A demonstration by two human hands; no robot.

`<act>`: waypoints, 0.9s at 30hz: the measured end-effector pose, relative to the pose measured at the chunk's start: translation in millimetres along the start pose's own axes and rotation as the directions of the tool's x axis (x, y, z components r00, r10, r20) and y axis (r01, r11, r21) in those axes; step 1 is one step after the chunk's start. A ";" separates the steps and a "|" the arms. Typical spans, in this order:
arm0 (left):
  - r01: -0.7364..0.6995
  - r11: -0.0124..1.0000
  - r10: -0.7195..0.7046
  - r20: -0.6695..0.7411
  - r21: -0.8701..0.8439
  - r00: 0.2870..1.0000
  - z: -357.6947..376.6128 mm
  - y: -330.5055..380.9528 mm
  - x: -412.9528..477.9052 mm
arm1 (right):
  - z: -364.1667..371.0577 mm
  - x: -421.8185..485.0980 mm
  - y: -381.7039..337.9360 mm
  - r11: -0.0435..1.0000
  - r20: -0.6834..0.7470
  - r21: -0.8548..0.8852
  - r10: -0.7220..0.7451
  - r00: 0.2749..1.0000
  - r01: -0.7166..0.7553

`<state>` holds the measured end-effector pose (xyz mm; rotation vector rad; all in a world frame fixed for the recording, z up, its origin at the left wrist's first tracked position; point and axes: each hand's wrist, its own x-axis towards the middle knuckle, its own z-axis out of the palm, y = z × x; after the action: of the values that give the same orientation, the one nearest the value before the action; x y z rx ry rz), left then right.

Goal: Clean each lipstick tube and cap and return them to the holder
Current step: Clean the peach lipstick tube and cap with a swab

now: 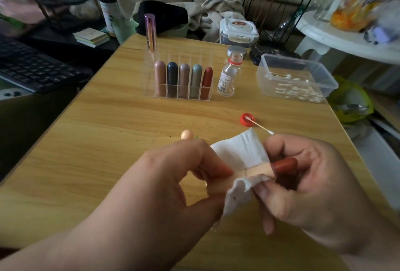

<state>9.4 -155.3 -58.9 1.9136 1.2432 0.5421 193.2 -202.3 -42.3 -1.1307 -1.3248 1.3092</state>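
Note:
My left hand (173,175) pinches the base end of an uncapped lipstick tube (259,171), peach with a red-brown bullet (285,165). My right hand (313,184) holds a white tissue (240,151) wrapped around the tube's middle. The peach cap (187,134) lies on the table behind my left hand. A clear acrylic holder (151,89) stands further back with several capped lipsticks in its front row and a tall pink-gold tube (150,32) in its back row.
A small open glass bottle (229,73) stands right of the holder. Its red cap (247,119) lies nearer with a cotton swab (260,126) resting on it. A clear box of swabs (296,78) sits at right. A keyboard (32,67) is at left.

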 end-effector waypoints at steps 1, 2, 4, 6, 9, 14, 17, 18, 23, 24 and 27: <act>-0.122 0.992 0.125 -0.092 0.041 0.988 0.7 -3.4 -4.8 | 0.2 1.6 2.3 1.000 -0.010 0.008 0.019 1.000 -0.018; -0.196 0.979 0.204 -0.153 0.062 0.967 -3.3 1.2 -14.5 | 1.7 3.2 4.7 0.999 -0.016 0.022 0.037 0.999 -0.037; -0.221 0.975 0.224 -0.189 0.038 0.956 -9.1 9.0 -33.6 | 5.3 4.5 10.5 0.994 -0.023 0.095 0.059 0.998 -0.057; -0.191 0.981 0.192 -0.224 0.027 0.956 -8.1 8.3 -29.7 | 9.2 4.2 15.6 0.973 -0.011 0.215 0.087 0.996 -0.083; -0.134 0.991 0.131 -0.215 -0.002 0.968 -8.0 5.1 -20.5 | 17.5 -0.4 19.2 0.938 0.076 0.323 0.109 0.991 -0.128; -0.098 0.994 0.088 -0.201 -0.040 0.976 -4.7 7.9 -18.0 | 36.4 -8.4 17.5 0.981 -0.130 0.170 0.120 0.984 -0.097; -0.082 0.991 0.064 -0.156 -0.109 0.986 -3.4 7.8 -12.6 | 32.8 -5.8 24.0 0.988 -0.251 0.101 0.135 0.958 -0.113; -0.056 0.984 0.032 -0.143 -0.167 0.989 -6.1 8.1 -10.7 | 31.2 -3.3 23.3 0.984 -0.258 0.136 0.146 0.955 -0.113; -0.038 0.963 -0.042 -0.289 -0.266 0.956 -35.5 4.8 8.7 | 16.5 1.6 11.1 0.880 -0.267 0.447 0.306 0.914 -0.164; -0.046 0.967 -0.038 -0.322 -0.250 0.946 -40.6 3.7 15.1 | 14.8 2.0 7.5 0.875 -0.271 0.450 0.323 0.907 -0.177; -0.039 0.979 -0.033 -0.341 -0.202 0.939 -42.8 -4.1 33.3 | 8.0 3.4 3.3 0.894 -0.301 0.399 0.336 0.892 -0.202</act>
<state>-8.4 -108.3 -38.0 1.6920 1.3398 1.0014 184.7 -200.0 -45.5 -1.2532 -0.6348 1.3895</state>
